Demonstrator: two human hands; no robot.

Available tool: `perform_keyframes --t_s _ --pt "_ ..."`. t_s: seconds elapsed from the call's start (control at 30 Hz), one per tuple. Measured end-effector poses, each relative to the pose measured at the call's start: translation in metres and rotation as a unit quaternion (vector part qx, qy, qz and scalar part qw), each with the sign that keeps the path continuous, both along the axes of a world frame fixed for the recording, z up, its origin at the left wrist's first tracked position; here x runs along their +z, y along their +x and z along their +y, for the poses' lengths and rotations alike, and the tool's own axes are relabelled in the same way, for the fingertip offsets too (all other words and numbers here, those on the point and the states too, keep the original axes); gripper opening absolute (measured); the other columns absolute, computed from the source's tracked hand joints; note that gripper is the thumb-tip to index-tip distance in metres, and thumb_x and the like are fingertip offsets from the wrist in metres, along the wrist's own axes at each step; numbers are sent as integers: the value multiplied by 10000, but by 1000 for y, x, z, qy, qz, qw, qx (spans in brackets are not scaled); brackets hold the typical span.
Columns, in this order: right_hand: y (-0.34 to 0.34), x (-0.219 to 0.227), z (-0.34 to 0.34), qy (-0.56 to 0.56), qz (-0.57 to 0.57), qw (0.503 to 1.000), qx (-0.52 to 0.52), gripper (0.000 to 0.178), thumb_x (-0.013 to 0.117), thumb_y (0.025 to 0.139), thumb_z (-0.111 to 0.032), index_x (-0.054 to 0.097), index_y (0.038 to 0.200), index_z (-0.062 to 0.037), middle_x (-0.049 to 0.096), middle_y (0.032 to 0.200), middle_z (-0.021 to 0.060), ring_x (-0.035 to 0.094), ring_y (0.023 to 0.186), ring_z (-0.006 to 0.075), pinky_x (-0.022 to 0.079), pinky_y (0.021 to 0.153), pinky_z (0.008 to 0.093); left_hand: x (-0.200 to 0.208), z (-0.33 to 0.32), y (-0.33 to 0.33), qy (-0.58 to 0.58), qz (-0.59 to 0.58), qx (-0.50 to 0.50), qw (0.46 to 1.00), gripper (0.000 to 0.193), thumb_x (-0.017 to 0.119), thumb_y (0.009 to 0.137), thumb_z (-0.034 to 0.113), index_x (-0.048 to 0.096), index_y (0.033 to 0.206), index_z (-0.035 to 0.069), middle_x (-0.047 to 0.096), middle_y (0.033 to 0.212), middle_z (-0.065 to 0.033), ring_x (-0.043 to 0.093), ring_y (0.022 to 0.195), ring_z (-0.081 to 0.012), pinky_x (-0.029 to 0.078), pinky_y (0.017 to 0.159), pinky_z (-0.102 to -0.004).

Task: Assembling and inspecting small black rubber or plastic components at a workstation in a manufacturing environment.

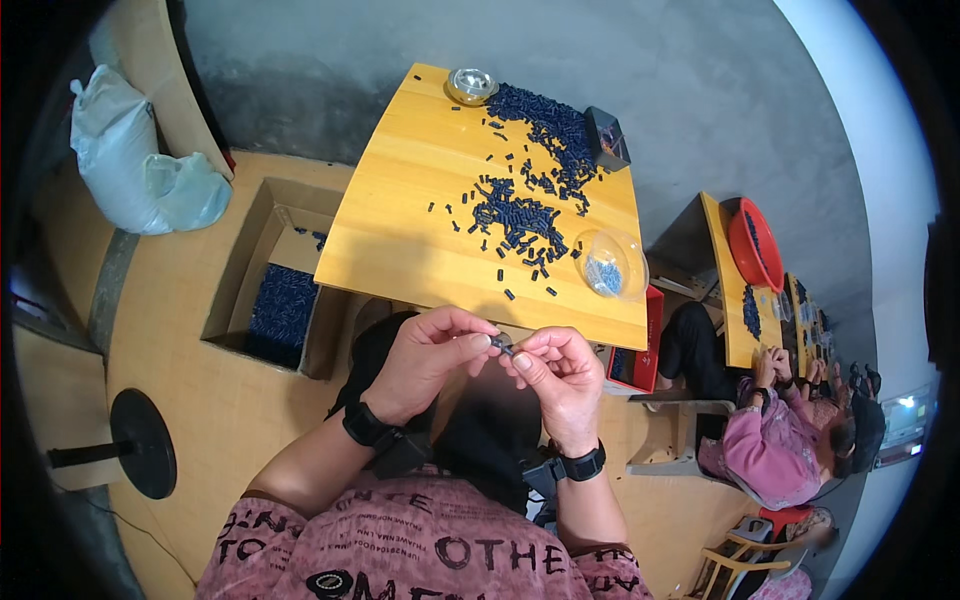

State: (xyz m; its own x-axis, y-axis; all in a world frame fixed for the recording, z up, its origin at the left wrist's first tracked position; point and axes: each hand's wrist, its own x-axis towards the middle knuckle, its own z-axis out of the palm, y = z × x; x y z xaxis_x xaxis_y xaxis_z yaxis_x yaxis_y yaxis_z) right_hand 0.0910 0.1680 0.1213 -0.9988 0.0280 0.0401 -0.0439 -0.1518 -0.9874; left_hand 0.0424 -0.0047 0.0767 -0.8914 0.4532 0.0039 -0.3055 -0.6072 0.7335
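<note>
My left hand point(430, 360) and my right hand point(560, 375) meet just below the near edge of the yellow wooden table point(410, 200). Between their fingertips they pinch one small dark cylindrical piece point(503, 346). Both wrists wear black bands. On the table lie scattered piles of several small dark blue cylinders point(520, 215), with a denser heap point(550, 125) toward the far edge. A clear plastic bowl point(610, 263) with light blue small parts stands at the table's near right corner, close to my right hand.
A glass dish point(472, 85) and a small dark box point(607, 138) sit at the far edge. An open cardboard box point(280, 290) of dark pieces stands on the floor at left, white bags point(130, 160) beyond it. At right, another person point(780, 440) works at a second table point(725, 280) with a red basin point(755, 245).
</note>
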Motion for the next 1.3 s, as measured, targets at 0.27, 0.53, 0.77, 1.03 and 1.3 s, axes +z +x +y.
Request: perform_keyframes --t_s 0.27,0.53,0.77,1.03,1.3 --pt "18 5 -3 -2 18 1000 2 146 662 907 -16 600 1039 -21 691 926 61 633 806 94 491 680 208 14 -6 14 -66 69 -3 995 111 631 921 40 669 1018 1 654 831 -52 581 716 -112 473 689 -246" --pt "30 10 -11 146 92 983 -67 122 684 865 31 614 959 -4 677 868 63 632 781 142 510 686 258 19 -11 18 -70 82 -3 994 110 641 911 37 671 1010 -1 654 838 -46 578 706 -102 474 677 -240" --pt "28 24 -13 450 341 823 -65 214 673 722 112 613 898 5 648 870 147 636 794 317 527 704 357 31 -20 14 -174 169 4 970 97 665 886 16 696 978 12 671 862 -40 601 734 -80 483 655 -211" --pt "29 20 -13 497 373 782 -51 259 633 680 122 624 918 20 656 902 153 642 830 320 537 718 362 34 -27 9 -218 232 1 948 95 685 867 13 708 959 17 677 867 -33 618 738 -71 482 622 -201" --pt "29 19 -16 493 366 788 -44 257 638 683 121 625 917 18 658 889 149 643 822 312 536 721 359 35 -28 9 -220 174 -21 960 84 677 881 45 712 954 22 688 834 -25 603 699 -59 478 611 -198"
